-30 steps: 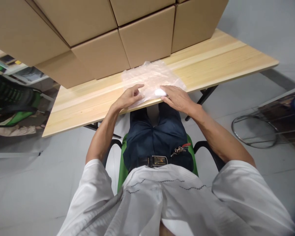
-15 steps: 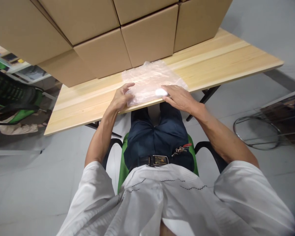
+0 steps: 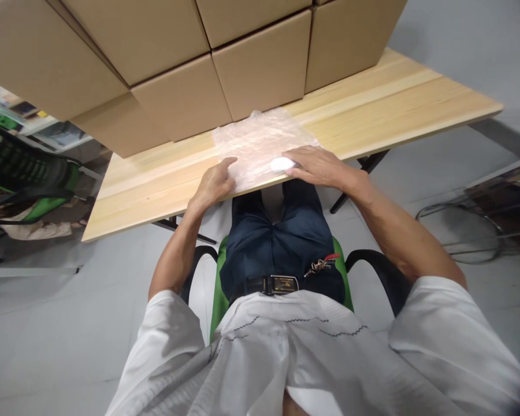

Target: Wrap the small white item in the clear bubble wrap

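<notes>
My left hand (image 3: 212, 184) rests loosely at the clear plastic bag's (image 3: 260, 144) left edge; my right hand (image 3: 316, 166) lies flat on it, covering a small white object (image 3: 281, 164), at the counter's (image 3: 156, 185) near edge; the slick film may slide off

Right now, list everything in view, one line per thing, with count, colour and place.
cardboard boxes: several, brown, stacked along the far side of the table.
table: one, light wood, in front of the seated person.
plastic bag: one, clear, flat on the table's near edge.
small white object: one, white, at the bag's near edge by the right fingers; what it is cannot be told.
chair: one, green with black armrests, under the person.
second chair: one, green and black, far left.
metal frame: one, silver, on the floor at right.
keys: one bunch, at the belt.
left hand: on the bag's left edge.
right hand: on the bag's right side.
</notes>
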A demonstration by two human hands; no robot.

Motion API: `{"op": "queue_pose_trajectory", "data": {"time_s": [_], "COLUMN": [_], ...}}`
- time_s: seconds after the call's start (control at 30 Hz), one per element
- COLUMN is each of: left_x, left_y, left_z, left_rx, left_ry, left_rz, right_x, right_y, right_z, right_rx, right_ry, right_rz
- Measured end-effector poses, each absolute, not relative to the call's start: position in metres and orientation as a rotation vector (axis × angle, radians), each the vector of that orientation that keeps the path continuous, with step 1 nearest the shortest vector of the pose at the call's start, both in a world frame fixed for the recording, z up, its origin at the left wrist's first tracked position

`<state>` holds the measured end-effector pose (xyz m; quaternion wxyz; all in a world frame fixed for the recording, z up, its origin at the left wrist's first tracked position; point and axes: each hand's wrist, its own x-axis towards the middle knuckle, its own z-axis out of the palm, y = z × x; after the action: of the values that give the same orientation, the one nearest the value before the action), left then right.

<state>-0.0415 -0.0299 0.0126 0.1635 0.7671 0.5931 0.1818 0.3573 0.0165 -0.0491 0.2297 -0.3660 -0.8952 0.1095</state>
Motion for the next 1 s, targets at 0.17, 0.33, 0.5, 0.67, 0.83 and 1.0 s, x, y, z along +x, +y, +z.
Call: {"op": "queue_pose_trajectory", "data": {"time_s": [0.17, 0.33, 0.5, 0.67, 0.83, 1.0], "left_x": [-0.026, 0.034, 0.067, 0.063, 0.065, 0.072], "left_y": [-0.042, -0.042, -0.037, -0.034, -0.039, -0.048], "left_z": [0.018, 0.005, -0.025, -0.041, -0.045, -0.038], "left_rx": [2.542, 2.815, 2.809, 2.755, 2.768, 2.753], "left_ry": [1.590, 1.256, 1.242, 1.334, 1.392, 1.523], "left_rz": [0.660, 0.478, 0.377, 0.436, 0.487, 0.405], "right_x": [0.357, 0.353, 0.354, 0.360, 0.361, 0.355], "right_y": [0.023, 0.024, 0.022, 0.018, 0.011, 0.003], "right_z": [-0.044, -0.045, -0.049, -0.058, -0.057, -0.052], "right_rx": [-0.977, -0.934, -0.967, -0.985, -0.983, -0.975], "right_ry": [-2.482, -2.467, -2.445, -2.393, -2.362, -2.396], "right_rz": [0.316, 0.349, 0.360, 0.360, 0.298, 0.301]}}
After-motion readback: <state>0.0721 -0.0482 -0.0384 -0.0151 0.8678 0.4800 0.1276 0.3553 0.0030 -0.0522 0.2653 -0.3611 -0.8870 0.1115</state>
